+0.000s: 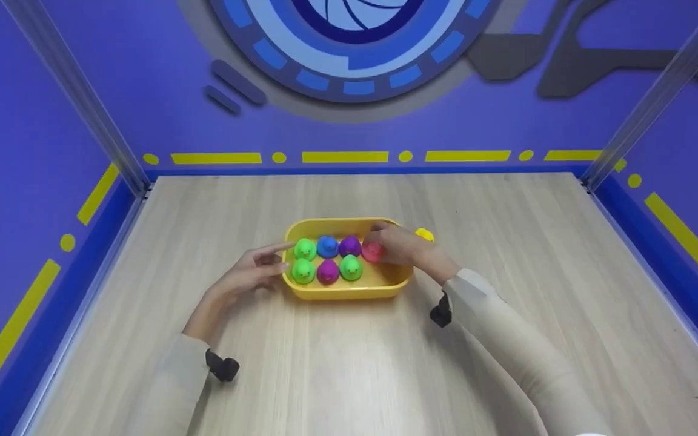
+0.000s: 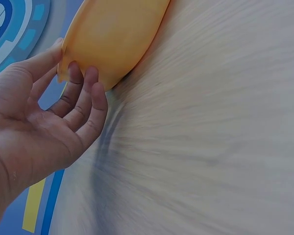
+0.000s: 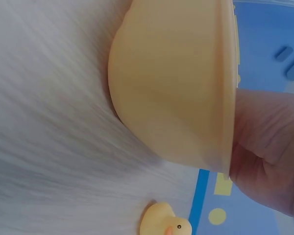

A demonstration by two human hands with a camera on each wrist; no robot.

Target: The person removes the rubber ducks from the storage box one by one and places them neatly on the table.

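A yellow plastic basin (image 1: 349,293) lies lengthwise on the table in the head view. Small rubber ducks stand in it in two rows: green ones (image 1: 303,271), a blue one (image 1: 327,246), a purple one (image 1: 349,246) and a magenta one (image 1: 328,272). My left hand (image 1: 253,269) holds the basin's left end, fingertips at the rim and outer wall. Reaching over the right end, my right hand (image 1: 400,244) pinches a pink duck (image 1: 373,251) inside the basin. In the right wrist view the basin wall hides those fingertips and the pink duck.
A yellow duck (image 1: 425,234) is on the wooden table (image 1: 349,363), outside the basin just past my right hand; the right wrist view shows its head and beak. Blue-purple panels (image 1: 349,133) with yellow markings wall in the back and both sides.
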